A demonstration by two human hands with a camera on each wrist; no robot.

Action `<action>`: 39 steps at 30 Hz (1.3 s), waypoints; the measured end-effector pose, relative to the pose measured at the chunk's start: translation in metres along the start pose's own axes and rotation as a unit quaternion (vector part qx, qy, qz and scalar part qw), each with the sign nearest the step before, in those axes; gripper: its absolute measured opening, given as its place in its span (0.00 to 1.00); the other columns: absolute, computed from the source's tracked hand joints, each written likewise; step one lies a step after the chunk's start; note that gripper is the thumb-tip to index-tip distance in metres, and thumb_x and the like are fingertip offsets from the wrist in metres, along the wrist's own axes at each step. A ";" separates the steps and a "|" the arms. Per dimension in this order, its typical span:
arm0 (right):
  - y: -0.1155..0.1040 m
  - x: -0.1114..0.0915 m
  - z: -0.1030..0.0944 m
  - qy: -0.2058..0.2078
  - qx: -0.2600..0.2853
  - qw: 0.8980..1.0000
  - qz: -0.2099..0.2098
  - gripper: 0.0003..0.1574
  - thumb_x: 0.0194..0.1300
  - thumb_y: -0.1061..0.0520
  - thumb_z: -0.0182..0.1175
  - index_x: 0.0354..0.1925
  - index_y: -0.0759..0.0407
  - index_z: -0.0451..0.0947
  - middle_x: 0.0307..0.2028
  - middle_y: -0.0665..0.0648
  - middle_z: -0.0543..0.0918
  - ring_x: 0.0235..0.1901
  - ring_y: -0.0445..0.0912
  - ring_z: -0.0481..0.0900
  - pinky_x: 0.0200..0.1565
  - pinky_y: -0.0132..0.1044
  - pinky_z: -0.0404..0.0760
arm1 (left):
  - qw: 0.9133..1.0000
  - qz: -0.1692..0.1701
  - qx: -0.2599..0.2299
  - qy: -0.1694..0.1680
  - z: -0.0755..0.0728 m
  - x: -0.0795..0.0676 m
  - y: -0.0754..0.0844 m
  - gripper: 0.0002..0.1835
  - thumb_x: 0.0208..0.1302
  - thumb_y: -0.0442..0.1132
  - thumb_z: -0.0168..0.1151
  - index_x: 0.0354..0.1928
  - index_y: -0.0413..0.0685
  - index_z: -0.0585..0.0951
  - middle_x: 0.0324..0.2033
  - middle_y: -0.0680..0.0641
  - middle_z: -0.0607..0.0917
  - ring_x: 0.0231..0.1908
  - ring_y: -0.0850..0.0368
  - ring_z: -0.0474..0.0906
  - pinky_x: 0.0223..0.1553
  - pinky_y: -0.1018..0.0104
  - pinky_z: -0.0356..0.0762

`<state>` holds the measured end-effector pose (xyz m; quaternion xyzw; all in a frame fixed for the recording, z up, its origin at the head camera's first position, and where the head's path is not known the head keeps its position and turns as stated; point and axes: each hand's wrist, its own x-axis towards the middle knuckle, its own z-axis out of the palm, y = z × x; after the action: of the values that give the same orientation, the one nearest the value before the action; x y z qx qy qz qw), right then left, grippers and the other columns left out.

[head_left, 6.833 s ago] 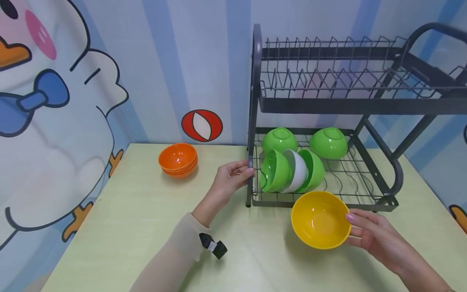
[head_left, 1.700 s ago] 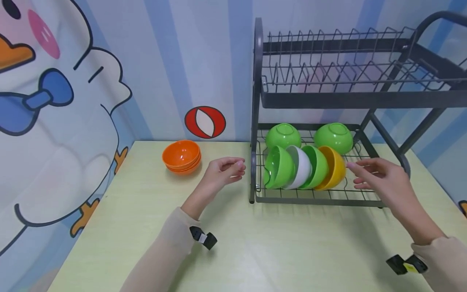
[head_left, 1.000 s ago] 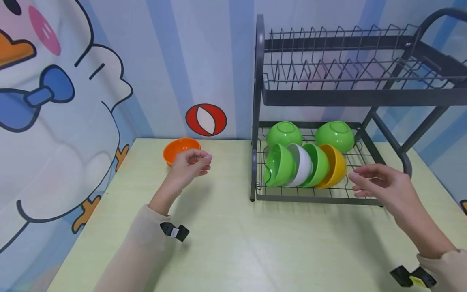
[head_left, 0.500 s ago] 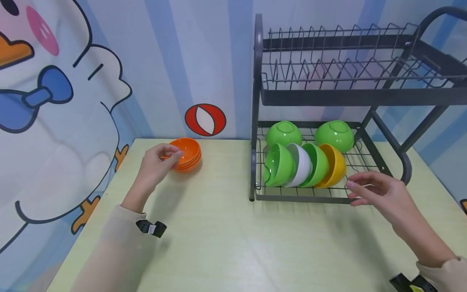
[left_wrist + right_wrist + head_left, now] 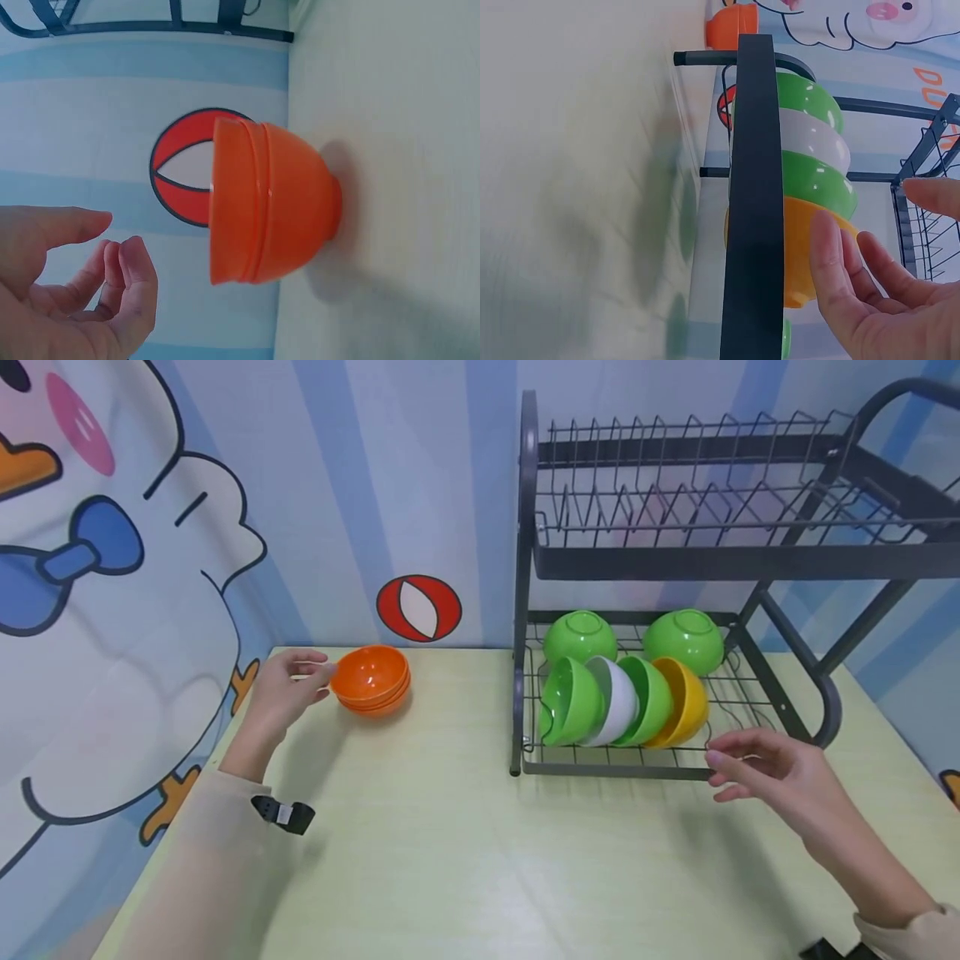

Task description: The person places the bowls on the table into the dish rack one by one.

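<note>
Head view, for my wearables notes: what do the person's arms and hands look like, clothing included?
The left hand and right hand wear no gloves. The left sleeve and right sleeve are pale beige. The left-wrist device is black with a whitish patch; the right-wrist device, partly cut off, is black.

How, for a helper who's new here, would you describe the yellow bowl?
Find the dark two-tier dish rack on the table. Along the front of its lower tier, four bowls stand on edge. The yellow bowl is the rightmost, the only one that colour.
</note>
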<state>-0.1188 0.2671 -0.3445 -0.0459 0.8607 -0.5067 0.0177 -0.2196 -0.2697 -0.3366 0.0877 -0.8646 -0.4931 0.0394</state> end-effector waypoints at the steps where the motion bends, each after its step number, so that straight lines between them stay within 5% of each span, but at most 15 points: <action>1: 0.000 -0.001 0.000 -0.001 0.001 1.000 0.001 0.25 0.72 0.52 0.61 0.57 0.70 0.73 0.40 0.48 0.85 0.34 0.44 0.86 0.37 0.36 0.87 | 1.000 -0.006 0.001 0.001 -0.001 0.001 -0.001 0.23 0.74 0.43 0.57 0.62 0.33 0.73 0.55 0.34 0.75 0.50 0.41 0.78 0.43 0.71 0.82; 9: 0.004 -0.005 0.003 -0.011 0.021 1.000 0.004 0.22 0.72 0.54 0.61 0.55 0.70 0.74 0.40 0.49 0.85 0.34 0.46 0.86 0.36 0.39 0.87 | 0.999 -0.038 0.017 0.004 0.000 0.017 -0.018 0.22 0.74 0.40 0.57 0.62 0.33 0.72 0.55 0.33 0.76 0.48 0.41 0.79 0.47 0.61 0.82; 15: 0.008 -0.010 0.006 -0.023 0.033 0.999 0.005 0.23 0.73 0.56 0.60 0.56 0.72 0.72 0.40 0.50 0.86 0.34 0.47 0.86 0.37 0.40 0.87 | 0.997 -0.042 0.057 -0.009 0.002 0.024 -0.025 0.23 0.74 0.42 0.57 0.62 0.32 0.72 0.51 0.32 0.79 0.45 0.41 0.82 0.42 0.67 0.84; 22: 0.013 -0.013 0.009 -0.027 0.034 0.999 0.008 0.23 0.73 0.57 0.60 0.57 0.73 0.72 0.40 0.53 0.85 0.34 0.47 0.85 0.36 0.41 0.87 | 0.991 -0.063 0.115 -0.036 0.006 0.028 -0.024 0.25 0.75 0.45 0.56 0.61 0.31 0.72 0.47 0.32 0.81 0.46 0.38 0.83 0.52 0.53 0.82; 39: 0.014 -0.014 0.012 -0.036 0.026 0.998 0.047 0.28 0.72 0.52 0.61 0.57 0.74 0.72 0.43 0.61 0.84 0.35 0.49 0.85 0.38 0.41 0.87 | 0.989 -0.093 0.105 -0.042 0.011 0.038 -0.028 0.21 0.75 0.39 0.55 0.60 0.28 0.74 0.49 0.31 0.79 0.46 0.40 0.84 0.51 0.61 0.81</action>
<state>-0.1048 0.2648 -0.3630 -0.0233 0.8470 -0.5259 0.0737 -0.2555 -0.2821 -0.3670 0.1503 -0.9006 -0.4045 -0.0524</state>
